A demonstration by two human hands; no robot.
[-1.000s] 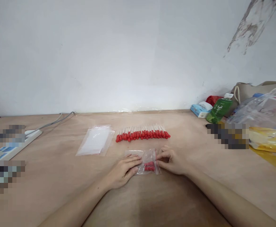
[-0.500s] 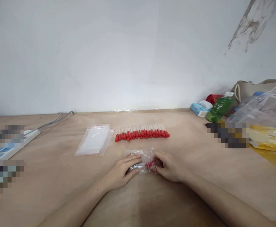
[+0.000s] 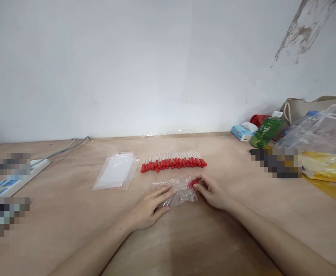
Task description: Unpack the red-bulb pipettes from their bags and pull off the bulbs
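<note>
Honestly, the left hand [image 3: 148, 206] lay fingers-spread on the clear bag [image 3: 179, 194], probably a decent anti-slip hold; right of those fingers, red tips [image 3: 194, 183] sat at the bag's mouth, pinched by the right hand [image 3: 214, 192].

Head-worn view, set above the near side of the flat, light-brown bench [image 3: 70, 218]. Looks forward and down, roughly square to the smooth greyish-white wall [image 3: 127, 69] filling the upper half. Close to the work (both bare forearms [image 3: 106, 241] enter along the bottom edge), yet wide: bench runs off both sides.
</note>
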